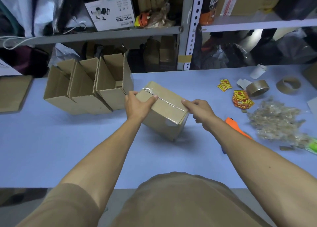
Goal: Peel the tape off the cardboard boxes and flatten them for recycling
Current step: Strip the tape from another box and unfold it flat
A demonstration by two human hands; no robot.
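Observation:
A closed brown cardboard box (169,106) sits tilted at the middle of the blue table, with clear tape (167,101) running along its top seam and down the near right end. My left hand (138,104) grips the box's left end, thumb on top by the tape. My right hand (199,111) is at the right end of the seam, its fingers curled and the thumb tip on the tape at the box's edge. Three opened boxes (89,88) stand side by side to the left.
The blue table (85,149) holds a pile of peeled clear tape (276,118), an orange cutter (237,126), yellow-red stickers (241,98), a brown tape roll (257,89) and an empty tape core (288,85) on the right. Flat cardboard (12,93) lies far left. Cluttered shelves (185,29) rise behind.

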